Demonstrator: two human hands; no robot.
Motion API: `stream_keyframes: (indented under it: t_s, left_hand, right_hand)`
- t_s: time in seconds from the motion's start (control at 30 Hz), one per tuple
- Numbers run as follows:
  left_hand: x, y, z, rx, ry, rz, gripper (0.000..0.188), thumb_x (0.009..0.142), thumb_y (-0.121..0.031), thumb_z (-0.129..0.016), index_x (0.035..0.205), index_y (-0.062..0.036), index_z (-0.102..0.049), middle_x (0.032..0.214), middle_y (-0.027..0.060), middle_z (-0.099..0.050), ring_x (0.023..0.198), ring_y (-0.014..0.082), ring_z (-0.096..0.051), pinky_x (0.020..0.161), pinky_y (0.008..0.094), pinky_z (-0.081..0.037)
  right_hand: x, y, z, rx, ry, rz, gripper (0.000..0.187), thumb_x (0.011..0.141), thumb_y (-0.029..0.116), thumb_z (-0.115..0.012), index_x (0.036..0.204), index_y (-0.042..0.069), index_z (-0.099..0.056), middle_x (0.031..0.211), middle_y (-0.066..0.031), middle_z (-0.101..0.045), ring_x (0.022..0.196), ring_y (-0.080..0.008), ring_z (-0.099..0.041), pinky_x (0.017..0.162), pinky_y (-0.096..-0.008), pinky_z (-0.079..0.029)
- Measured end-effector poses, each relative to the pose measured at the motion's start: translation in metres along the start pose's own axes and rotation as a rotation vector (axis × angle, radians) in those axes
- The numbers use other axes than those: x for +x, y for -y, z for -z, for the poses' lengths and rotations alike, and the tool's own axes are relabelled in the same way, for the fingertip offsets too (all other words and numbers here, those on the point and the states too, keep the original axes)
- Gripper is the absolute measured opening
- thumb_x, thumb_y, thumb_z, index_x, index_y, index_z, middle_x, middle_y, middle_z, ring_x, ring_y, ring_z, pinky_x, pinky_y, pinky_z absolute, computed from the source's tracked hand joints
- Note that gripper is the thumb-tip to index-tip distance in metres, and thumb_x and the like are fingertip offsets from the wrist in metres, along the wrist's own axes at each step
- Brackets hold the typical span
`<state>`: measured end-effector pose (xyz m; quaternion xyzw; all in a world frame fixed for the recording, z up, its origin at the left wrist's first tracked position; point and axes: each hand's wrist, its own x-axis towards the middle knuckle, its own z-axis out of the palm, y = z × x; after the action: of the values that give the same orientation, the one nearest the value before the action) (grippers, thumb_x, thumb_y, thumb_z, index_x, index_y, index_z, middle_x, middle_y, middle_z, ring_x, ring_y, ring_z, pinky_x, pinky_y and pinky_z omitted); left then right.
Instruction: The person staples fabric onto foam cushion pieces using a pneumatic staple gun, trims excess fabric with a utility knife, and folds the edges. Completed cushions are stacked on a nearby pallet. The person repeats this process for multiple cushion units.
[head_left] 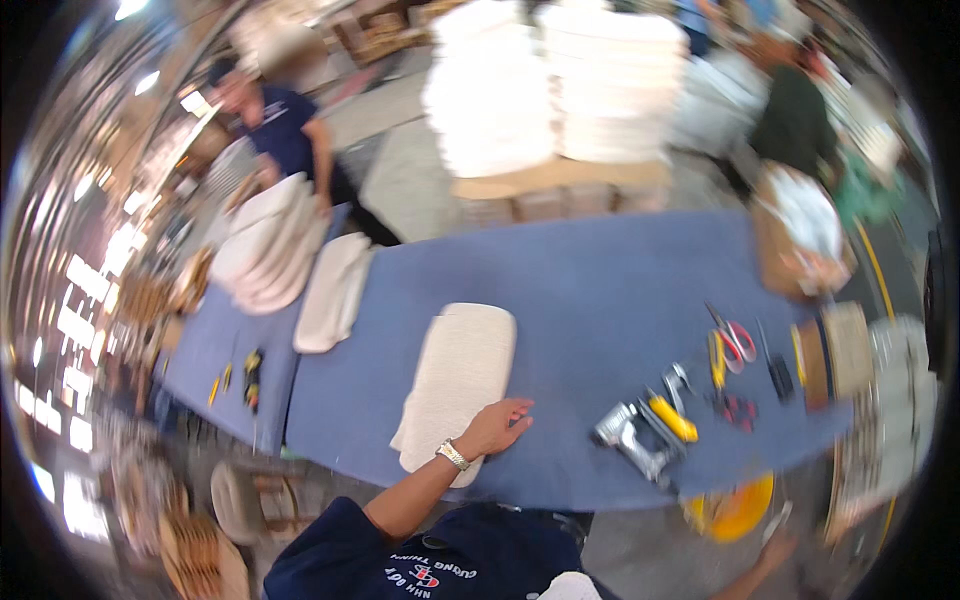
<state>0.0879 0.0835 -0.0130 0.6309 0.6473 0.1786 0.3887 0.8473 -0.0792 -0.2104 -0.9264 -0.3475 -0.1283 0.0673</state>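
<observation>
A long cream fabric pad [462, 350] with rounded corners lies on the blue-covered table [570, 290] in front of me. My left hand [495, 428], with a metal watch on its wrist, rests over the pad's near right edge, its fingers stretched out to the right. Off to the lower right, my right hand [779, 548] is low beyond the table's front edge, smeared by motion. A pale thin thing [778, 520] shows beside it; whether the hand holds it is unclear. A round yellow object [738, 507] is near that hand, below the table edge.
On the table's right lie a silver staple gun [640, 445], a yellow-handled tool [672, 418], red-handled scissors [738, 345] and a dark-handled screwdriver [779, 376]. Cream pads [265, 250] are stacked at the left, near a co-worker [290, 135]. Tall white stacks [490, 95] stand behind.
</observation>
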Motion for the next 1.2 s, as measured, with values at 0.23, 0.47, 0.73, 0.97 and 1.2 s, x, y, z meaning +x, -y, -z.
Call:
stream_keyframes:
  t_s: [0.23, 0.47, 0.73, 0.97, 1.2]
  left_hand:
    - [-0.097, 0.189, 0.028, 0.422, -0.726, 0.479, 0.056, 0.099, -0.037, -0.060, 0.142, -0.0017, -0.053, 0.135, 0.0252, -0.060, 0.127, 0.0437, -0.055, 0.109, 0.0492, -0.044]
    - [-0.115, 0.239, -0.036, 0.248, -0.939, 0.765, 0.052, 0.102, -0.042, -0.048, 0.135, -0.0022, -0.057, 0.139, 0.0212, -0.058, 0.126, 0.0431, -0.055, 0.106, 0.0530, -0.043]
    - [-0.111, 0.223, -0.038, 0.172, -0.975, 0.658, 0.050, 0.100, -0.041, -0.050, 0.133, -0.0055, -0.061, 0.147, 0.0157, -0.054, 0.139, 0.0339, -0.045, 0.112, 0.0541, -0.030]
    - [-0.120, 0.228, -0.034, 0.068, -0.926, 0.563, 0.056, 0.099, -0.040, -0.052, 0.140, -0.0012, -0.054, 0.151, 0.0183, -0.049, 0.141, 0.0353, -0.042, 0.113, 0.0559, -0.027]
    - [-0.141, 0.240, -0.017, 0.032, -0.770, 0.382, 0.061, 0.098, -0.048, -0.055, 0.139, -0.0033, -0.056, 0.151, 0.0176, -0.050, 0.138, 0.0344, -0.045, 0.111, 0.0538, -0.031]
  right_hand:
    - [-0.043, 0.251, 0.057, 1.207, 0.471, 0.095, 0.034, 0.108, 0.032, -0.052, 0.122, 0.002, -0.064, 0.107, -0.0096, -0.069, 0.088, -0.0173, -0.066, 0.078, -0.0303, -0.055]
    - [-0.246, 0.484, 0.152, 1.413, 1.244, 0.455, 0.028, 0.107, 0.023, -0.057, 0.123, 0.001, -0.062, 0.099, -0.0107, -0.070, 0.078, -0.0179, -0.071, 0.071, -0.0305, -0.059]
    - [-0.411, 0.551, 0.101, 0.977, 1.809, 0.281, 0.041, 0.107, 0.042, -0.053, 0.130, 0.009, -0.058, 0.101, -0.0075, -0.068, 0.080, -0.0186, -0.064, 0.073, -0.0342, -0.055]
    - [-0.432, 0.545, 0.148, 1.006, 1.611, 0.135, 0.044, 0.103, 0.042, -0.061, 0.132, 0.009, -0.057, 0.110, -0.0057, -0.068, 0.089, -0.0210, -0.065, 0.071, -0.0342, -0.053]
    - [-0.449, 0.536, 0.122, 1.125, 1.372, 0.277, 0.051, 0.101, 0.038, -0.066, 0.137, 0.003, -0.056, 0.121, -0.0102, -0.068, 0.104, -0.0219, -0.066, 0.082, -0.0363, -0.056]
